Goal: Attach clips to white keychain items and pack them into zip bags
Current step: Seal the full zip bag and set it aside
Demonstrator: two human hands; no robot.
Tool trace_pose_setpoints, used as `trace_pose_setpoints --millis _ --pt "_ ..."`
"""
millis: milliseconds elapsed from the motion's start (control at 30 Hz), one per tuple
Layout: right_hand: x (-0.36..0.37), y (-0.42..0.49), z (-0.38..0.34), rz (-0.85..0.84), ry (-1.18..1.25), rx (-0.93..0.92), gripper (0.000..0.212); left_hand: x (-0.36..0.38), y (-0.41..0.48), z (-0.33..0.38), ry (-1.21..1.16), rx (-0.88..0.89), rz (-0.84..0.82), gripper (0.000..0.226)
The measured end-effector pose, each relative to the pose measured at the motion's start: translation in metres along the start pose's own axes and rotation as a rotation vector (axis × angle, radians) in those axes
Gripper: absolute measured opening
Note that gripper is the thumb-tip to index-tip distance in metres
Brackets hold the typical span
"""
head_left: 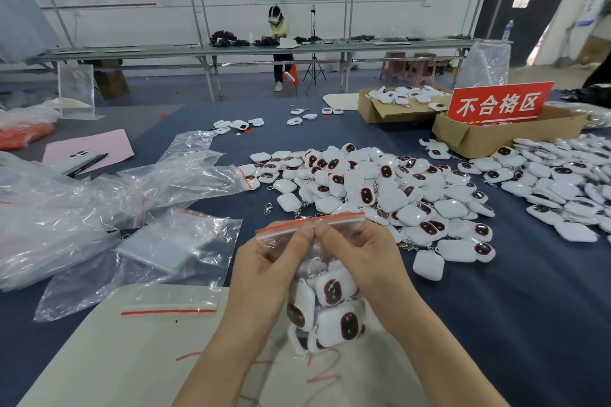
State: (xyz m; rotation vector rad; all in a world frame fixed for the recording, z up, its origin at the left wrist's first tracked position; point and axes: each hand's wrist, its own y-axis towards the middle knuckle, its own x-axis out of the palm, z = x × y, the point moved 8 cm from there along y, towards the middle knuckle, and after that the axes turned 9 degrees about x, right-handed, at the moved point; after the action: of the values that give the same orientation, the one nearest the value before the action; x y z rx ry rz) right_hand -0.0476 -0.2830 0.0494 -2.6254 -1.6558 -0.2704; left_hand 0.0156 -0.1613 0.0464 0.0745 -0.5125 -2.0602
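A clear zip bag (pixel 281 233) with a red seal strip hangs in front of me, filled with several white keychain items (pixel 332 311) with dark oval windows. My left hand (pixel 267 269) and my right hand (pixel 358 259) both pinch the bag just under its seal, thumbs almost touching at the middle. A large heap of loose white keychain items (pixel 370 190) with metal clips lies on the blue table just beyond the bag. An empty zip bag (pixel 168 306) lies flat to the left on a white sheet (pixel 99 357).
Crumpled clear plastic bags (pixel 99 208) spread over the left of the table. Another pile of keychain items (pixel 568 188) lies at the right. Two cardboard boxes (pixel 479 139) with a red sign (pixel 499 102) stand at the back right. A pink sheet with a pen (pixel 89 149) lies at the left. A person sits at a far table.
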Motion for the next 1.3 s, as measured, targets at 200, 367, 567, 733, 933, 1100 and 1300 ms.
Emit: trace_pose_setpoints --millis 200,367,567,733,933,1100,1300 --pt "-0.003 0.003 0.003 0.016 -0.024 0.013 0.009 -0.002 0.001 0.000 0.016 0.019 0.016 0.020" --pt "-0.009 0.006 0.011 0.053 0.002 0.046 0.018 -0.004 0.001 0.001 0.012 0.017 0.035 0.019" --pt "-0.013 0.008 0.016 0.107 0.031 0.065 0.018 -0.002 0.000 0.001 0.015 0.006 0.028 0.016" --pt "-0.012 0.006 0.017 0.090 0.098 0.088 0.029 -0.006 0.000 0.002 0.040 0.008 0.057 0.018" --pt "-0.020 0.007 0.021 0.156 0.157 0.145 0.022 -0.007 0.000 -0.001 0.048 -0.015 0.060 0.019" --pt "-0.017 0.007 0.019 0.142 0.176 0.109 0.031 -0.010 0.001 -0.002 0.077 -0.014 0.071 0.022" --pt "-0.023 0.006 0.023 0.209 0.214 0.135 0.026 -0.015 0.001 -0.011 0.097 -0.068 0.077 0.029"
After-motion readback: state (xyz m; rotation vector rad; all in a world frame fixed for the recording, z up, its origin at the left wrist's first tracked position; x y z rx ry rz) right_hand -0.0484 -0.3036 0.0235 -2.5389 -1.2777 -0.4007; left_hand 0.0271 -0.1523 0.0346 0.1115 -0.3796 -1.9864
